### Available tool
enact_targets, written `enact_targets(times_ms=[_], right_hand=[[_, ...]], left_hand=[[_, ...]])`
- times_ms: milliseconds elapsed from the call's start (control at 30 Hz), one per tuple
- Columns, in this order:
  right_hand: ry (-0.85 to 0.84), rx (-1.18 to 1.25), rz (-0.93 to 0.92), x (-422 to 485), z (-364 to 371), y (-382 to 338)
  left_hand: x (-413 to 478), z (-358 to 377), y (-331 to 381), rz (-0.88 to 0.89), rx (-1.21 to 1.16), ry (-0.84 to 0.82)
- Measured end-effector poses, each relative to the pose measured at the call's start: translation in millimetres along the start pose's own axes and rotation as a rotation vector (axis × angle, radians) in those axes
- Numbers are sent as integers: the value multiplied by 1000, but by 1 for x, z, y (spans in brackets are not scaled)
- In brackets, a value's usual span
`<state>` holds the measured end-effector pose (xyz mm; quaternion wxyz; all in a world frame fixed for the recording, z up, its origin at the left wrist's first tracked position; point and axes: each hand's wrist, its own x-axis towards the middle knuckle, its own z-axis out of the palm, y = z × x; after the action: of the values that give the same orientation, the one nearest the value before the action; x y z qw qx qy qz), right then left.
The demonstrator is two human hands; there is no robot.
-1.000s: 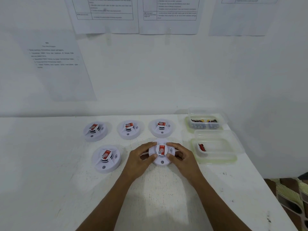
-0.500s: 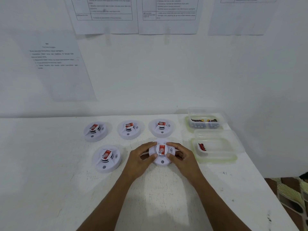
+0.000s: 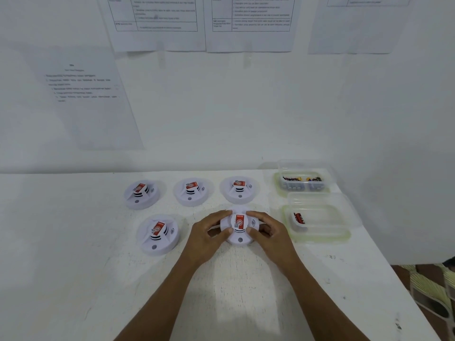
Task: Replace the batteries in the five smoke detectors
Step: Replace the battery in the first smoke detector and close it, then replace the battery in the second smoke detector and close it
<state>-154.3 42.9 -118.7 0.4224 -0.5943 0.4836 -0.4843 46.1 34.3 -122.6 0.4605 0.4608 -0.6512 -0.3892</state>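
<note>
Two bare hands gripping a white smoke detector (image 3: 239, 223) on a white counter (image 3: 73, 267).

Left hand (image 3: 206, 236) and right hand (image 3: 270, 235) curled round opposite sides of the round body, fingertips and thumbs on its top, red label face-up between them. Just left of the left hand, a second detector (image 3: 157, 233). Beyond both hands, a row of three detectors (image 3: 192, 191). Just right of the right hand, a clear near container (image 3: 320, 238) holding one red battery (image 3: 299, 217); beyond it, a far container (image 3: 302, 190) filled with batteries (image 3: 301, 179). Printed sheets (image 3: 157, 20) on the wall behind.
</note>
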Motion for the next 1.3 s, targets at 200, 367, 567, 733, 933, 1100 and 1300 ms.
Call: enact_targets(times_ms=[200, 367, 567, 733, 933, 1100, 1300], right_hand=[[12, -81, -43, 0, 0, 1], [59, -214, -132, -3, 3, 2], [101, -333, -99, -2, 10, 1], [124, -414, -78, -1, 14, -4], [82, -513, -213, -11, 15, 2], [137, -693, -442, -33, 46, -17], [-115, -592, -380, -41, 117, -24]], left_hand=[[0, 0, -1, 19, -3, -8], [-3, 2, -3, 82, 123, 7], [-2, 7, -4, -66, 218, 27], [-1, 9, 7, -74, 337, 16], [-16, -26, 10, 101, 688, -1], [-44, -111, -2, 147, 883, 92], [-61, -169, -19, -149, 508, -28]])
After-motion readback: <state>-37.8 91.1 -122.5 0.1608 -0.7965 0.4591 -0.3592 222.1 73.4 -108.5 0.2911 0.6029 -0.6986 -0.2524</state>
